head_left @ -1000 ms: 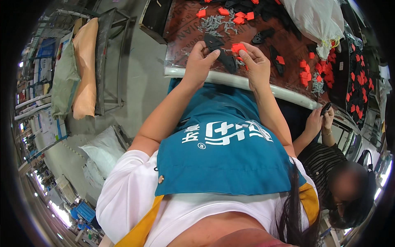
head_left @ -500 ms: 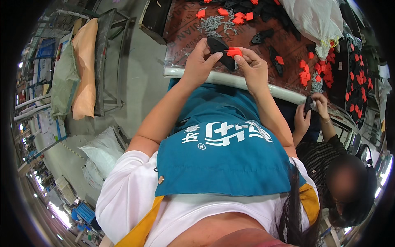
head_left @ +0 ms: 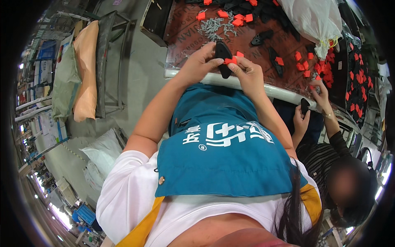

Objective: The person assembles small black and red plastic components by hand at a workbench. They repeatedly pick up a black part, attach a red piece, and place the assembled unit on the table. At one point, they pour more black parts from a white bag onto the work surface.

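Just over the table's near edge, my left hand (head_left: 200, 65) grips a black plastic part (head_left: 223, 51), long and tapered, between thumb and fingers. My right hand (head_left: 250, 75) pinches a small red plastic piece (head_left: 231, 61) against the side of that black part. The two pieces touch; how far the red one sits in the black one I cannot tell. Another red piece (head_left: 240, 54) shows just beyond my right fingertips. Farther off on the brown tabletop (head_left: 181, 45) lie a pile of grey screws (head_left: 211, 28) and a loose black part (head_left: 262, 37).
At my right a co-worker's hand (head_left: 301, 120) holds a black part, while the other hand (head_left: 321, 95) is by a heap of red pieces (head_left: 327, 74). A white plastic bag (head_left: 314, 20) stands at the far right. A clear-wrapped roll (head_left: 271, 91) edges the table.
The black part has turned more upright and come slightly nearer to me, with the red piece now against its side. The co-worker's one hand has moved out to the red pieces.
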A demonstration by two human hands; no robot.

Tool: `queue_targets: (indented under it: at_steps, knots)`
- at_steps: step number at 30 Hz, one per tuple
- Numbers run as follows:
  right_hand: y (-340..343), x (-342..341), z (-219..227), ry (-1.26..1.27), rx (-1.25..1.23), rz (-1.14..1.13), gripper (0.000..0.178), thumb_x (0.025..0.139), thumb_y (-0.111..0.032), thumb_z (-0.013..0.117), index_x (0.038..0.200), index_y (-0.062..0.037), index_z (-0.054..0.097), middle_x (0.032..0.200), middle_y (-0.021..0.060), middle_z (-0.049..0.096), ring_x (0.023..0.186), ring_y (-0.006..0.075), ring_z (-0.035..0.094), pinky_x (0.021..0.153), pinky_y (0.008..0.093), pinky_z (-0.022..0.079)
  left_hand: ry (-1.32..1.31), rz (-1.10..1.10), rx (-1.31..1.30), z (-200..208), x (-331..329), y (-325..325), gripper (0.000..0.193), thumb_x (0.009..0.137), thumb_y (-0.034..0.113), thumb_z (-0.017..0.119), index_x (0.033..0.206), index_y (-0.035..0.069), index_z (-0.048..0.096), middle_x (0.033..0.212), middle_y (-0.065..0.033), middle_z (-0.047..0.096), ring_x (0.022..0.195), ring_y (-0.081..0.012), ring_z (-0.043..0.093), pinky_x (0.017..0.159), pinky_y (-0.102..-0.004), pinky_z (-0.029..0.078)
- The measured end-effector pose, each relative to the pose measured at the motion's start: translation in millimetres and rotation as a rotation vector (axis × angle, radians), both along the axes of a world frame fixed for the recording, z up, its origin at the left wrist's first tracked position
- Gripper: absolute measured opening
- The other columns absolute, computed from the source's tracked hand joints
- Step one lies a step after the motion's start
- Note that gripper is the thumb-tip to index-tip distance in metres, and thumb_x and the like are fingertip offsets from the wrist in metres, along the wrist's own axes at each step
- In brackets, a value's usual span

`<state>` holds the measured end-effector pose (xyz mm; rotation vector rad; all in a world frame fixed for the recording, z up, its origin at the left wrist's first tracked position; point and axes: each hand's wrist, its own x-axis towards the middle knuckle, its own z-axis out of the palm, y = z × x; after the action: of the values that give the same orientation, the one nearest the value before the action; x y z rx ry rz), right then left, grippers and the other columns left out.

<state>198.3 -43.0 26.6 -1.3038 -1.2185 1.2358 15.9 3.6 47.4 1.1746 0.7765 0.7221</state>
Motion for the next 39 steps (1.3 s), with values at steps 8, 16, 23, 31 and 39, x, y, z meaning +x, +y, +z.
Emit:
queue_targets:
  at_steps: [8, 16, 23, 31, 39]
  knots:
    - [13.1, -10.8, -0.7, -0.513, 0.271, -0.091, 0.039, 0.083, -0.017, 0.068, 0.116, 0.0023, 0.058, 0.090, 0.0134, 0.065, 0.079, 0.0260, 0.063, 0.072, 0.0331, 0.049, -0.304, 0.378, -0.291, -27.3, 32.3, -17.8, 0.021, 0.095, 0.013, 0.052, 0.115, 0.008, 0.046, 0.105, -0.0075, 0.060, 0.092, -0.0166, 0.062, 0.077, -0.0301, 0.053]
    - [12.7, 1.5, -8.6, -0.802, 0.416, -0.125, 0.054, 0.065, -0.018, 0.079, 0.113, -0.0022, 0.058, 0.105, 0.0138, 0.055, 0.097, 0.0323, 0.052, 0.083, 0.0387, 0.044, -0.315, 0.359, -0.445, -27.9, 44.7, -25.8, 0.026, 0.098, 0.015, 0.048, 0.120, 0.005, 0.040, 0.106, -0.0085, 0.056, 0.091, -0.0161, 0.060, 0.081, -0.0318, 0.052]
    - [22.2, 69.6, -21.4, -0.961, 0.436, -0.315, 0.039, 0.071, -0.031, 0.077, 0.096, -0.0040, 0.064, 0.083, 0.0120, 0.060, 0.081, 0.0321, 0.055, 0.071, 0.0402, 0.043, -0.183, 0.312, -0.400, -21.0, 44.4, -23.8, 0.056, 0.095, 0.012, 0.050, 0.141, -0.001, 0.021, 0.125, -0.0185, 0.053, 0.106, -0.0250, 0.059, 0.090, -0.0341, 0.049]
    - [20.7, 145.1, -95.9, -1.286, 0.024, -0.498, 0.060, 0.077, -0.046, 0.070, 0.121, -0.0073, 0.055, 0.125, 0.0158, 0.050, 0.115, 0.0411, 0.043, 0.095, 0.0488, 0.038, -0.295, 0.443, -0.475, -32.0, 19.8, -9.5, 0.045, 0.093, 0.010, 0.051, 0.133, -0.001, 0.033, 0.125, -0.0202, 0.052, 0.102, -0.0247, 0.060, 0.086, -0.0332, 0.051]
    - [91.9, 94.7, -74.0, -1.503, 0.467, -0.051, 0.047, 0.075, -0.010, 0.063, 0.121, -0.0129, 0.057, 0.124, 0.0124, 0.052, 0.118, 0.0349, 0.044, 0.099, 0.0468, 0.036, -0.265, 0.483, -0.471, -29.9, 11.3, -7.4, 0.039, 0.092, 0.009, 0.052, 0.128, 0.001, 0.040, 0.117, -0.0167, 0.057, 0.097, -0.0230, 0.060, 0.084, -0.0331, 0.052]
